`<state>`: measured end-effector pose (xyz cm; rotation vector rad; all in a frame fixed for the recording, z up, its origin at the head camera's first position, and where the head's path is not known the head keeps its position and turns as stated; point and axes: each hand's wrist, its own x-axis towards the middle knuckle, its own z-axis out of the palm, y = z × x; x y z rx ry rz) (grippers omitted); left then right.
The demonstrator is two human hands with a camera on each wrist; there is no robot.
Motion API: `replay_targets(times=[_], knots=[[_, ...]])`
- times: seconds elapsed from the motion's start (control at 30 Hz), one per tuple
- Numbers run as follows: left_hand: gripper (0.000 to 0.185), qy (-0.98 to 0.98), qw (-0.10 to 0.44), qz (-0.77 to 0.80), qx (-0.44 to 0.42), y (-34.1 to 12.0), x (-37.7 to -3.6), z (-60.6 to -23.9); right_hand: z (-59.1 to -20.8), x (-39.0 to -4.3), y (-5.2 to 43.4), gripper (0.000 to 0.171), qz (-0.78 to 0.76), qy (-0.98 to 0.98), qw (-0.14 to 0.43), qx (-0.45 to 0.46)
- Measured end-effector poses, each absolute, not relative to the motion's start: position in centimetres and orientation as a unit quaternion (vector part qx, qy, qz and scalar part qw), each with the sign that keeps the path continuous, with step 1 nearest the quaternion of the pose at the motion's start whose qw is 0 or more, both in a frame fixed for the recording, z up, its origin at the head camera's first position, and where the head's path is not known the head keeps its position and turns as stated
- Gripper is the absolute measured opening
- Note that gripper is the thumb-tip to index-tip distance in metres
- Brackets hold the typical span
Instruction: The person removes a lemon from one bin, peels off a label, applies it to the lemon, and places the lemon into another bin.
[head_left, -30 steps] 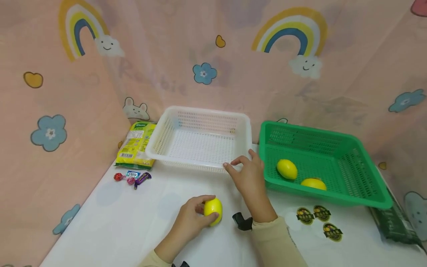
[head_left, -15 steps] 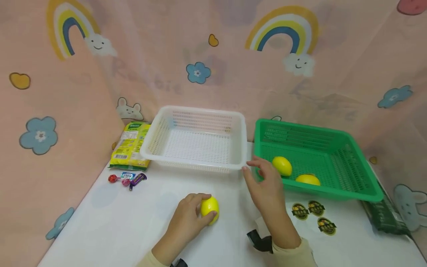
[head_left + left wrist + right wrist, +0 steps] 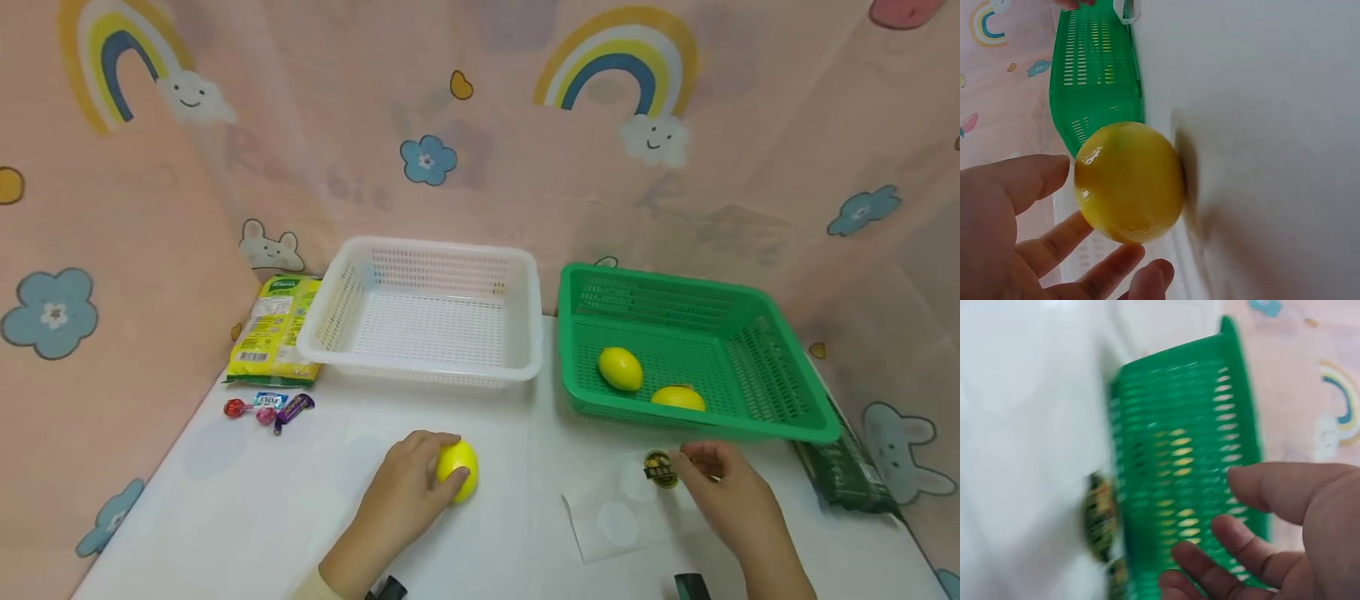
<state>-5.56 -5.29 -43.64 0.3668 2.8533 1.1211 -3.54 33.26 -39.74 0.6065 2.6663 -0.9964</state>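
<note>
The left hand (image 3: pixel 401 492) is curling its grip round a lemon (image 3: pixel 457 471) that is sitting on the worktop (image 3: pixel 247 508) toward the front edge, left of centre — thumb on one side, fingers cupping the other. The hold is looking shallow in the left wrist view (image 3: pixel 1130 181); a round, smooth fruit could be slipping out and rolling off the near edge if the fingers are easing. The right hand (image 3: pixel 731 492) is hovering at the round stickers (image 3: pixel 660 468) just in front of the green basket (image 3: pixel 780 425), fingers loosely curled; whether it is pinching one I cannot tell. Blur in the right wrist view suggests fast motion — it could be knocking the basket and jostling the two lemons (image 3: pixel 619 368) lying inside.
</note>
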Motion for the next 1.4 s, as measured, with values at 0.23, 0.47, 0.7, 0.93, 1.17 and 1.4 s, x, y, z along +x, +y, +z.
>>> replay_targets(times=[0.23, 0.47, 0.7, 0.93, 1.17, 1.4], knots=[[0.035, 0.946, -0.067, 0.277, 0.156, -3.7, -6.0, -42.7, -43.1, -3.1, 34.5, 0.092, -0.334, 0.917, 0.153, 0.158], [0.029, 0.921, -0.068, 0.265, 0.279, 3.6, -6.2, -41.6, -44.1, -3.3, 34.2, 0.098, -0.298, 0.927, 0.155, 0.164], [0.033, 0.920, 0.053, 0.200, 0.332, 10.8, -7.1, -43.6, -44.4, -2.7, 33.4, 0.095, -0.285, 0.936, 0.138, 0.155], [0.037, 0.915, 0.062, 0.218, 0.334, 12.3, -7.1, -45.5, -44.4, -1.5, 32.4, 0.088, -0.284, 0.945, 0.113, 0.114], [0.041, 0.899, 0.116, 0.278, 0.317, 12.3, -7.4, -45.5, -44.3, -1.0, 31.9, 0.082, -0.294, 0.942, 0.113, 0.117], [0.057, 0.843, 0.209, 0.419, 0.265, 11.6, -7.7, -45.7, -44.4, -0.5, 31.8, 0.075, -0.333, 0.927, 0.114, 0.131]])
